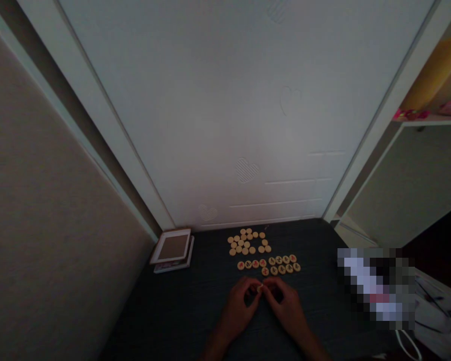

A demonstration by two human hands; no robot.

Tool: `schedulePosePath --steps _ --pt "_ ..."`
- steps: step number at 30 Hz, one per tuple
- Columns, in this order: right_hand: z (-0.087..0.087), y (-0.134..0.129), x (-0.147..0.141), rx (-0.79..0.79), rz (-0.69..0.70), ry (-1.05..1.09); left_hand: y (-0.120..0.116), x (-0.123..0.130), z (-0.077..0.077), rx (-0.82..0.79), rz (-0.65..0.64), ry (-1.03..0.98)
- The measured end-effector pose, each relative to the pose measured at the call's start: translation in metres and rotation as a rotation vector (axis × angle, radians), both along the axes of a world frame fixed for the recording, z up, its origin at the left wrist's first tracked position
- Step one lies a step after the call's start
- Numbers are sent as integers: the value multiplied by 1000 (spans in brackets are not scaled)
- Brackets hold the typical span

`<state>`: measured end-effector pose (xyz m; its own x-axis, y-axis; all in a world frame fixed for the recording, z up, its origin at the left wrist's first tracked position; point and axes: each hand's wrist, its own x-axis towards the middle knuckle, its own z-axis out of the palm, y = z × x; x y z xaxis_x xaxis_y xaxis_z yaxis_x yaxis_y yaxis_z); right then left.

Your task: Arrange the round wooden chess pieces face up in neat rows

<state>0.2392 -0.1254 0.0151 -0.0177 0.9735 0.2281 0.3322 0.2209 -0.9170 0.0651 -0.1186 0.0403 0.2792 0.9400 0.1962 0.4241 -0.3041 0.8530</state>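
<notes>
My left hand [239, 303] and my right hand [286, 304] meet fingertip to fingertip over the dark table. Pinched between them is a small pale Chinese chess piece [260, 288], mostly covered by the fingers. Just beyond my hands lie two rows of round wooden Chinese chess pieces [281, 269], face up, with red or black characters. The upper row holds red-marked pieces [255, 264] on its left part. Farther back, a loose cluster of plain-looking pieces [241, 243] shows no markings that I can make out.
The dark table [165, 311] ends at a white panel [244, 125] with heart reliefs. A box or frame with a brown centre [174, 247] lies on a white one at the left. A blurred-out object [372, 286] and a white cable [408, 343] are at the right.
</notes>
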Motion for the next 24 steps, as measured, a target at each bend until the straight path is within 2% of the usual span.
schedulePosePath --steps 4,13,24 --pt "-1 1 -1 35 -4 8 0 0 -1 88 15 20" --pt "-8 3 0 15 0 -46 -1 3 -2 49 49 133" --pt "-8 2 -2 17 10 -90 1 3 -7 129 40 191"
